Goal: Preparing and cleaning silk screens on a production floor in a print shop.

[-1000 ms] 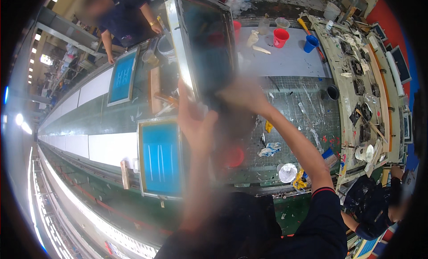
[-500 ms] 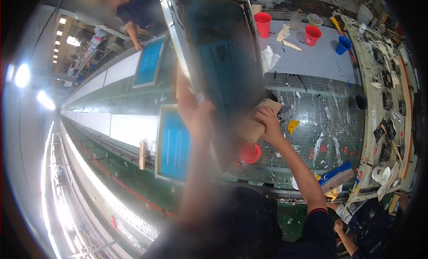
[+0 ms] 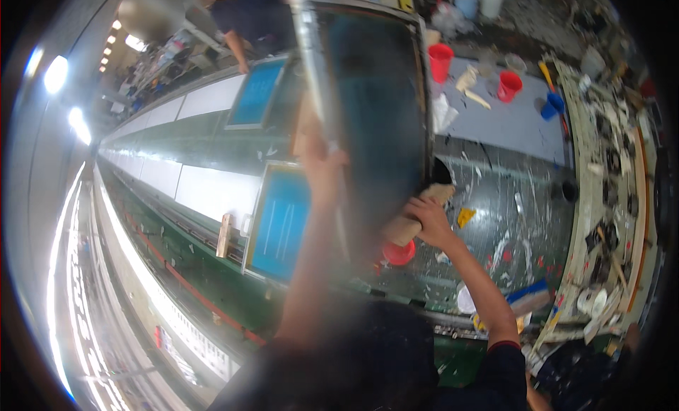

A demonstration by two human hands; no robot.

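A large framed screen (image 3: 371, 114) with dark mesh stands raised and tilted in the middle, its left side blurred. My left hand (image 3: 322, 163) is closed on the screen's left frame bar, low on that side. At the lower right of the screen, my right hand (image 3: 428, 219) has its fingers wrapped over a tan block (image 3: 402, 231), which meets the screen's lower part; whether they touch is unclear. A red container (image 3: 399, 257) is just below the block, and a dark container (image 3: 440, 169) shows partly behind it.
Blue screens (image 3: 272, 224) lie at left beside white sheets (image 3: 216, 188). Cups (image 3: 509, 86), a yellow scrap (image 3: 467, 216) and a blue scraper (image 3: 527, 298) are on the table at right, bordered by a cluttered rack (image 3: 608, 199). Co-workers are at upper left (image 3: 247, 19) and lower right (image 3: 580, 376).
Since a second ago my right hand has come out of the blur, gripping the tan block. The screen sits further right in the view, and the surroundings have shifted as my head moved.
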